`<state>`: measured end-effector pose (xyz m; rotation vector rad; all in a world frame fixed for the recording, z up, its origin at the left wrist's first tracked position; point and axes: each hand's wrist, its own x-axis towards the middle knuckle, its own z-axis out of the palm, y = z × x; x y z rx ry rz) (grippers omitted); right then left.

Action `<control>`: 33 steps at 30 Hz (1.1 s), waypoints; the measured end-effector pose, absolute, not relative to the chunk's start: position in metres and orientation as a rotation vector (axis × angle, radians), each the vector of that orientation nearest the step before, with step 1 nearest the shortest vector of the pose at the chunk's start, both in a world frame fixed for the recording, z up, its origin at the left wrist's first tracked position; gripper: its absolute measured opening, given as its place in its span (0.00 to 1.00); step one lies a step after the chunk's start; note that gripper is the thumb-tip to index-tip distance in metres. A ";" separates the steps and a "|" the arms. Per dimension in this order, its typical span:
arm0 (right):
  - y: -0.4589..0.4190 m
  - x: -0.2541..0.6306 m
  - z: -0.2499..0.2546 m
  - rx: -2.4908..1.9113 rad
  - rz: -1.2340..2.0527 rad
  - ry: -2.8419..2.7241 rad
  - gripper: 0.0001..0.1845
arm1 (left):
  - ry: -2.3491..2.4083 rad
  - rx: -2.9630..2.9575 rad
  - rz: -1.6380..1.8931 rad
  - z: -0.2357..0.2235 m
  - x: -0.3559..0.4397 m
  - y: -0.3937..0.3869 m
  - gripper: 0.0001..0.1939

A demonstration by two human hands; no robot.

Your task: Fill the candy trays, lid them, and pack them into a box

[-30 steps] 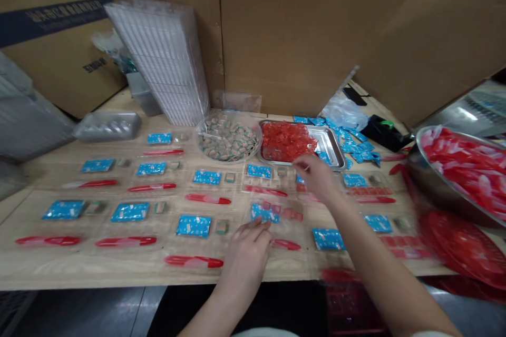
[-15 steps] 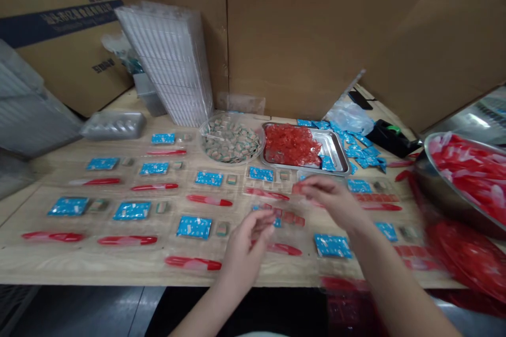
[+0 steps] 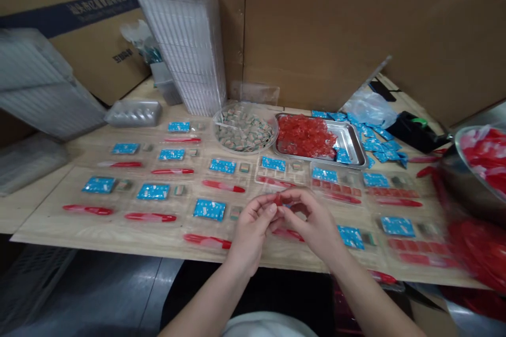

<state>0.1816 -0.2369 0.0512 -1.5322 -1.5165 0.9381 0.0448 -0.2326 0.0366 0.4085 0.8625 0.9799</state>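
Observation:
My left hand (image 3: 253, 231) and my right hand (image 3: 312, 218) meet above the front of the wooden table (image 3: 59, 224). Their fingertips close around a small red wrapped piece (image 3: 279, 200), mostly hidden by the fingers. Beneath them lies a clear plastic blister tray (image 3: 284, 179) with a red spoon (image 3: 288, 235) close to my right hand. A blue sachet (image 3: 350, 237) lies just right of that hand, and another (image 3: 209, 209) lies left of my left hand.
Rows of clear trays hold blue sachets, red spoons and small pieces. At the back stand a steel tray of red pieces (image 3: 304, 137), a glass bowl of wrapped pieces (image 3: 245, 129) and stacked clear trays (image 3: 185, 52). A steel bowl (image 3: 466, 189) stands at right.
My hands have come together at the middle, from apart, with the red piece between their fingertips. The whole scene sits shifted in view because my head moved.

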 end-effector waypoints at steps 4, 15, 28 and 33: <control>-0.239 0.180 0.053 -1.562 0.994 -1.463 0.08 | 0.950 0.661 0.963 0.037 0.038 -0.228 0.16; -0.251 0.193 0.053 -1.435 1.212 -1.472 0.08 | 1.036 0.998 0.796 0.036 0.031 -0.227 0.09; -0.202 0.201 0.042 -1.490 0.485 -2.071 0.10 | 1.265 2.102 0.652 0.019 0.025 -0.244 0.08; -0.185 0.182 0.038 -1.505 0.492 -2.256 0.10 | 1.243 2.340 0.642 0.001 0.028 -0.244 0.07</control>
